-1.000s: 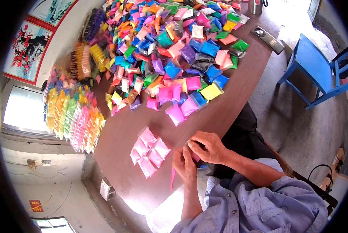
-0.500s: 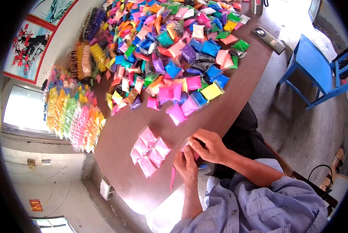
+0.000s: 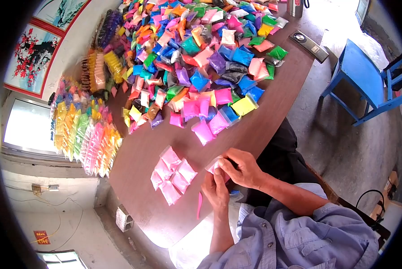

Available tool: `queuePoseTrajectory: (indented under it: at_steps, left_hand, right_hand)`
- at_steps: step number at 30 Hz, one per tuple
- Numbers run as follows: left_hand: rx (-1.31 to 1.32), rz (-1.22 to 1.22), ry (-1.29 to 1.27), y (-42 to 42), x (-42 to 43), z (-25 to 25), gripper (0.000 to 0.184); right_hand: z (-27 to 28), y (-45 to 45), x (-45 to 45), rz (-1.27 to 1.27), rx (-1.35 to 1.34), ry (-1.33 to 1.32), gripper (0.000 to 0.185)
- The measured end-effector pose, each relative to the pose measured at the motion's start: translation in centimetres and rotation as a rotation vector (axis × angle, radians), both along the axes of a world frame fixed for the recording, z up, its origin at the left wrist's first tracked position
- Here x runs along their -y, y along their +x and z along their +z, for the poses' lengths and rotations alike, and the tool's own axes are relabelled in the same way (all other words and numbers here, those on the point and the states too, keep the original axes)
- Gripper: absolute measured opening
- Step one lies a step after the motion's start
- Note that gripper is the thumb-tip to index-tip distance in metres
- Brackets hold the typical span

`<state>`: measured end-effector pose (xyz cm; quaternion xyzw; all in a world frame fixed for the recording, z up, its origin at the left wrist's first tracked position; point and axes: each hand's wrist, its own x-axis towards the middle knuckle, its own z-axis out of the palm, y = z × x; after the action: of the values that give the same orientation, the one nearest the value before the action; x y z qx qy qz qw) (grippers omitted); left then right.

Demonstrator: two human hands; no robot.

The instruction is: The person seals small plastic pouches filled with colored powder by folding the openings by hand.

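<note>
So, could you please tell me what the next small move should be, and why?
I would perhaps have the right hand slide its fingertips slightly along the edge of the pink packet while the left hand steadies it. Both hands pinch the packet, and whether its edge is fully closed cannot be seen.

The brown desk (image 3: 250,134) is laden with heaped packets (image 3: 201,80), light pink bags (image 3: 180,182), a pink strip (image 3: 199,206), a flat device (image 3: 309,46) and a flask (image 3: 295,8).
</note>
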<state>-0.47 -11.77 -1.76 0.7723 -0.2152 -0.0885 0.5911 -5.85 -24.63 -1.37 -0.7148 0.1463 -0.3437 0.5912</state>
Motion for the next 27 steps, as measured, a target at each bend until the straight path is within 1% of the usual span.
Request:
queuePoseTrajectory:
  at_steps: [2,5,7,9,13,14,15,16,18,20,22,24,25,27]
  left_hand:
    - [0.013,0.010,-0.008,0.1,-0.1,-0.1,0.030]
    - [0.016,0.021,-0.024,0.1,-0.1,-0.1,0.031]
    - [0.007,0.023,-0.034,-0.1,0.2,0.3,0.031]
    - [-0.116,-0.038,-0.110,-0.4,0.5,1.0,0.032]
    - [-0.130,-0.073,-0.080,-0.5,0.6,1.0,0.031]
    - [-0.091,-0.070,-0.018,-0.3,0.4,1.0,0.031]
    - [-0.053,-0.066,0.044,-0.2,0.1,0.8,0.031]
    - [-0.053,-0.065,0.043,-0.1,-0.2,0.3,0.031]
    - [-0.080,-0.022,-0.008,0.0,-0.7,-0.7,0.030]
    - [-0.048,-0.035,0.014,0.2,-0.9,-0.7,0.031]
    - [-0.015,-0.046,0.037,0.1,-0.5,-0.3,0.032]
    - [-0.055,-0.033,-0.117,-0.5,0.9,0.7,0.034]
    - [-0.055,-0.033,-0.117,-0.5,0.9,0.9,0.034]
    - [-0.064,-0.069,-0.068,-0.7,0.8,1.1,0.027]
  right_hand:
    - [0.1,0.1,-0.1,-0.009,0.023,-0.037,0.017]
    - [0.3,0.1,0.0,0.041,-0.027,-0.054,0.018]
    - [0.3,0.0,0.1,0.053,-0.046,0.007,0.018]
    - [0.0,-0.1,0.1,0.037,-0.048,0.030,0.018]
    - [-0.1,-0.2,0.1,0.004,-0.006,0.098,0.019]
    - [-0.2,-0.1,0.1,0.004,-0.006,0.098,0.019]
    - [-0.4,0.0,0.0,-0.012,0.003,0.037,0.020]
    - [-0.6,0.1,-0.1,-0.027,0.013,-0.025,0.020]
    - [-0.7,0.3,-0.1,-0.003,-0.001,-0.061,0.021]
    - [-0.1,0.3,0.0,0.020,-0.014,-0.097,0.021]
    - [0.7,0.0,0.1,0.054,-0.077,0.048,0.021]
    - [0.4,0.0,0.1,0.026,-0.059,0.063,0.021]
    - [0.3,-0.1,0.1,-0.002,-0.041,0.079,0.021]
    - [0.4,-0.3,0.2,-0.011,-0.064,0.122,0.021]
